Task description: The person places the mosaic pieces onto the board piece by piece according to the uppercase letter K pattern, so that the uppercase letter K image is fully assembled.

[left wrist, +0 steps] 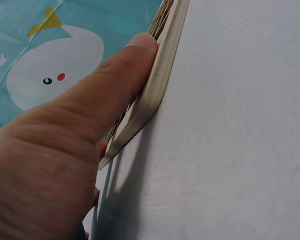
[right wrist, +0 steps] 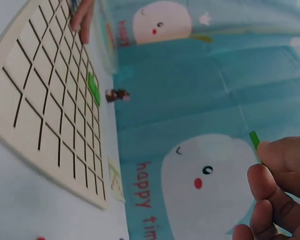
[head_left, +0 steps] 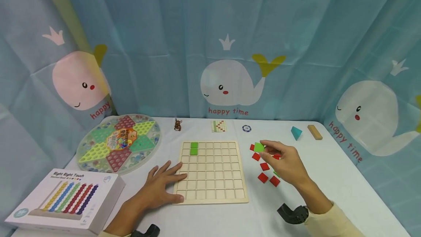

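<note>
A pale wooden grid board (head_left: 218, 175) lies on the white table, with two green square tiles (head_left: 194, 148) in its cells near the far left corner. My left hand (head_left: 158, 186) rests along the board's left edge, fingers spread. In the left wrist view its thumb (left wrist: 115, 75) touches the rim near a corner. Right of the board, my right hand (head_left: 287, 161) pinches another green square tile (head_left: 258, 147) between thumb and fingertips, above the table. Several red square tiles (head_left: 262, 177) are scattered beneath that hand, and a green one (head_left: 276, 173) is partly hidden by it.
A round Chinese checkers board (head_left: 152, 156) and a white game box (head_left: 108, 196) take up the left side. Along the back are a small brown figurine (head_left: 177, 124), a pattern card (head_left: 219, 126), a blue chip (head_left: 246, 128), a teal block (head_left: 296, 132) and a wooden block (head_left: 314, 132).
</note>
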Motion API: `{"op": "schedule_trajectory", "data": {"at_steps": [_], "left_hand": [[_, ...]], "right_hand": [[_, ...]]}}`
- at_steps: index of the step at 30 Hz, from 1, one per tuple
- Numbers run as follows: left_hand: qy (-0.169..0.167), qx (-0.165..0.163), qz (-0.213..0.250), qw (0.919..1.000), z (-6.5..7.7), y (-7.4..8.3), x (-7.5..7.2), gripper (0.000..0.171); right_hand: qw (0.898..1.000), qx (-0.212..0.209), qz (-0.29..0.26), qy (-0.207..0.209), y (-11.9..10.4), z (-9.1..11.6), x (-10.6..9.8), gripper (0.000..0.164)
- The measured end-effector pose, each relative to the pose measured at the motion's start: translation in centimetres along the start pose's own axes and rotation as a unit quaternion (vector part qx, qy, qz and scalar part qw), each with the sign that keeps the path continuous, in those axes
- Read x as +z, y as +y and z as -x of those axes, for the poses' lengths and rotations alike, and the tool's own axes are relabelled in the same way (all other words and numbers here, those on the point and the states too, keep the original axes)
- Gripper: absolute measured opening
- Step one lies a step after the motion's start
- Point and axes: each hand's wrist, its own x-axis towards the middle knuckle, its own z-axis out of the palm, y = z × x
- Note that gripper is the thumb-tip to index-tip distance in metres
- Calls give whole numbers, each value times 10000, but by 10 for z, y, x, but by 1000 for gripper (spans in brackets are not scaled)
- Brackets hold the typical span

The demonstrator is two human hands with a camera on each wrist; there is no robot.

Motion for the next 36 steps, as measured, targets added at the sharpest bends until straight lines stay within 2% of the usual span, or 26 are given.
{"op": "schedule_trajectory", "data": {"at_steps": [7, 11, 26, 36], "left_hand": [[17, 46, 44, 10000, 0, -1, 1, 75], [11, 89, 65, 9999, 0, -1, 1, 75], [4, 40, 50, 10000, 2, -1, 1, 75], [23, 34, -45, 10000, 1, 0, 1, 74]], "right_hand": [[9980, 46, -557, -282, -11, -13, 26, 32], [9969, 125, -689, -371, -15, -18, 40, 32], [9912, 52, -1063, -786, -21, -37, 97, 29], [9879, 127, -1039, -1144, -22, -43, 136, 28]]}}
